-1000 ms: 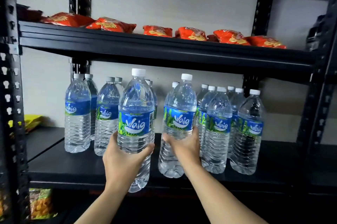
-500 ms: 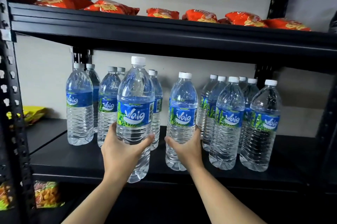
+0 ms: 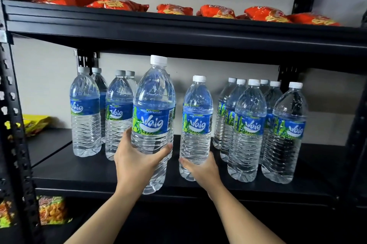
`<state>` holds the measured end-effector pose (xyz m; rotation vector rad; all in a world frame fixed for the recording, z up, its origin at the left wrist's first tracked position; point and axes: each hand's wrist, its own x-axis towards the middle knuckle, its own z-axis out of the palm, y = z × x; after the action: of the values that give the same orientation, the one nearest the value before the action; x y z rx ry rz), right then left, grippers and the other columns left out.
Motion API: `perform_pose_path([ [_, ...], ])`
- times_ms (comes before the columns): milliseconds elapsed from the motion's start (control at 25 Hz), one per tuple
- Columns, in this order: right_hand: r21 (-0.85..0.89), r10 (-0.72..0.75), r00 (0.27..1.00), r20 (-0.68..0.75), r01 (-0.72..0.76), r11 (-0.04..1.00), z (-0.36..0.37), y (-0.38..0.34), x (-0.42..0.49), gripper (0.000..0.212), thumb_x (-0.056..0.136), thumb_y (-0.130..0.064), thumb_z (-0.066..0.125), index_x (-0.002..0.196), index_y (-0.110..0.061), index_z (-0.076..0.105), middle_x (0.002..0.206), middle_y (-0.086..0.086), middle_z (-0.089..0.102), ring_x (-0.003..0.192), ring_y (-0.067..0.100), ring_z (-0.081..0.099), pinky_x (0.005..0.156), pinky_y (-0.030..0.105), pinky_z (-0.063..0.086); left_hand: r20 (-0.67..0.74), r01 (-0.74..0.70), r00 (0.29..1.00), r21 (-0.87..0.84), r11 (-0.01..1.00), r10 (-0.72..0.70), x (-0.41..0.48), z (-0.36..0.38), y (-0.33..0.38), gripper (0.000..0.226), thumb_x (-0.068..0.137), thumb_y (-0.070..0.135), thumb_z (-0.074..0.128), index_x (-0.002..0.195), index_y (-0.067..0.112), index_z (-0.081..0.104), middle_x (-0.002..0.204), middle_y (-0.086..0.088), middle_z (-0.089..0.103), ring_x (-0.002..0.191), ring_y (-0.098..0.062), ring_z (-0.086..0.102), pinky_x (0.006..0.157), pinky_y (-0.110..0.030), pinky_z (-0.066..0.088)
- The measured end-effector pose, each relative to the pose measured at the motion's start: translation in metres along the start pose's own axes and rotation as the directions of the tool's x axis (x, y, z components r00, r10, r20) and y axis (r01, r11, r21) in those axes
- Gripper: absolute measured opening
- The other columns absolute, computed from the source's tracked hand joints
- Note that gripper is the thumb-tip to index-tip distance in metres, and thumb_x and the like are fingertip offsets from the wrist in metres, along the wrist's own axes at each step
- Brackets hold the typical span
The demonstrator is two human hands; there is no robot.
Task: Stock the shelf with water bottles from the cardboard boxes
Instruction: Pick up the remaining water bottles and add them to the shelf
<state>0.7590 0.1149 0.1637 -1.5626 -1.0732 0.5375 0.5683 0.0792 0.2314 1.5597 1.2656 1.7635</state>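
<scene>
My left hand (image 3: 137, 161) grips a clear water bottle (image 3: 154, 104) with a blue and green label and a white cap, held upright at the front edge of the black middle shelf (image 3: 79, 170). Its base hangs just below the shelf lip. My right hand (image 3: 202, 171) wraps the lower part of a second bottle (image 3: 197, 116) that stands on the shelf. Several matching bottles stand at the left (image 3: 85, 112) and in a cluster at the right (image 3: 249, 124). No cardboard box is in view.
The upper shelf (image 3: 178, 31) carries several orange snack packets (image 3: 117, 3) and sits close above the held bottle's cap. A yellow packet (image 3: 34, 123) lies far left on the middle shelf. More snack packets (image 3: 51, 210) sit below. Black uprights (image 3: 12, 124) frame both sides.
The right-hand bottle has moved deeper onto the shelf and now stands there. The left-hand bottle has risen slightly toward the shelf. My view has shifted closer.
</scene>
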Motion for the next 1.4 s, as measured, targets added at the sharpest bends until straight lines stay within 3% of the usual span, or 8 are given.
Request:
perform_pose_path([
  [320, -0.024, 0.001, 0.994, 0.108, 0.002, 1.0, -0.006, 0.004, 0.007, 0.091, 0.051, -0.058, 0.09, 0.122, -0.024, 0.044, 0.118, -0.007, 0.062, 0.109, 0.013, 0.062, 0.098, 0.034, 0.049, 0.007, 0.018, 1.0, 0.015, 1.0, -0.018, -0.004, 0.005, -0.006, 0.098, 0.055, 0.046, 0.092, 0.138, 0.02, 0.046, 0.12, 0.004, 0.057, 0.128, -0.019, 0.046, 0.103, -0.032, 0.036],
  [440, -0.191, -0.002, 0.963, 0.269, 0.055, 0.98, -0.023, 0.005, 0.012, 0.093, 0.054, -0.053, 0.091, 0.123, -0.025, 0.035, 0.117, -0.011, 0.06, 0.109, 0.011, 0.061, 0.096, 0.027, 0.046, 0.009, 0.042, 0.999, 0.008, 0.999, -0.042, -0.005, 0.006, -0.008, 0.103, 0.055, 0.048, 0.091, 0.142, 0.02, 0.043, 0.132, -0.001, 0.055, 0.134, -0.021, 0.041, 0.107, -0.036, 0.035],
  [560, -0.396, -0.015, 0.934, 0.357, 0.165, 0.903, -0.037, 0.015, 0.012, 0.098, 0.051, -0.066, 0.083, 0.131, -0.03, 0.039, 0.125, -0.016, 0.06, 0.112, 0.005, 0.059, 0.1, 0.03, 0.047, 0.018, 0.042, 0.999, 0.005, 0.999, -0.042, -0.005, 0.008, -0.011, 0.103, 0.056, 0.047, 0.091, 0.143, 0.02, 0.042, 0.132, 0.002, 0.053, 0.136, -0.022, 0.038, 0.107, -0.036, 0.034],
  [680, -0.469, -0.069, 0.944, 0.321, 0.222, 0.855, -0.039, 0.022, 0.008, 0.093, 0.052, -0.079, 0.072, 0.131, -0.039, 0.045, 0.123, -0.021, 0.061, 0.111, 0.004, 0.059, 0.097, 0.032, 0.048, 0.018, 0.03, 0.999, 0.007, 1.0, -0.03, -0.001, 0.012, -0.013, 0.101, 0.057, 0.044, 0.091, 0.142, 0.019, 0.043, 0.119, 0.012, 0.049, 0.132, -0.019, 0.04, 0.104, -0.032, 0.034],
  [800, -0.47, -0.082, 0.947, 0.312, 0.228, 0.853, -0.038, 0.023, 0.009, 0.093, 0.051, -0.081, 0.071, 0.13, -0.041, 0.045, 0.122, -0.024, 0.06, 0.112, 0.002, 0.059, 0.098, 0.032, 0.048, 0.036, 0.038, 0.999, 0.006, 0.999, -0.038, 0.016, 0.018, -0.015, 0.086, 0.055, 0.046, 0.092, 0.127, 0.026, 0.05, 0.104, 0.021, 0.052, 0.106, -0.005, 0.053, 0.097, -0.027, 0.039],
  [880, -0.464, -0.076, 0.948, 0.31, 0.22, 0.858, -0.038, 0.024, 0.011, 0.091, 0.05, -0.079, 0.073, 0.128, -0.042, 0.045, 0.12, -0.025, 0.061, 0.109, -0.001, 0.059, 0.098, 0.032, 0.048, 0.047, 0.034, 0.998, -0.002, 0.999, -0.034, 0.032, 0.027, -0.017, 0.085, 0.05, 0.054, 0.092, 0.119, 0.029, 0.049, 0.105, 0.017, 0.062, 0.099, -0.007, 0.062, 0.097, -0.036, 0.049],
  [1040, -0.461, -0.069, 0.95, 0.304, 0.211, 0.862, -0.036, 0.025, 0.013, 0.092, 0.047, -0.079, 0.074, 0.127, -0.043, 0.045, 0.121, -0.025, 0.06, 0.109, -0.002, 0.058, 0.099, 0.031, 0.048, 0.038, 0.039, 0.998, 0.018, 0.999, -0.04, 0.053, 0.046, -0.025, 0.104, 0.056, 0.051, 0.09, 0.141, 0.017, 0.043, 0.136, -0.002, 0.055, 0.13, -0.024, 0.047, 0.108, -0.039, 0.037],
  [1400, -0.517, -0.018, 0.959, 0.282, 0.168, 0.839, -0.034, 0.024, 0.014, 0.105, 0.038, -0.091, 0.067, 0.127, -0.04, 0.043, 0.125, -0.02, 0.059, 0.115, 0.007, 0.058, 0.098, 0.036, 0.049, 0.175, 0.055, 0.983, 0.055, 0.997, -0.064, 0.056, 0.055, -0.06, 0.102, 0.057, 0.049, 0.091, 0.141, 0.02, 0.038, 0.139, -0.002, 0.053, 0.131, -0.022, 0.047, 0.109, -0.037, 0.037],
])
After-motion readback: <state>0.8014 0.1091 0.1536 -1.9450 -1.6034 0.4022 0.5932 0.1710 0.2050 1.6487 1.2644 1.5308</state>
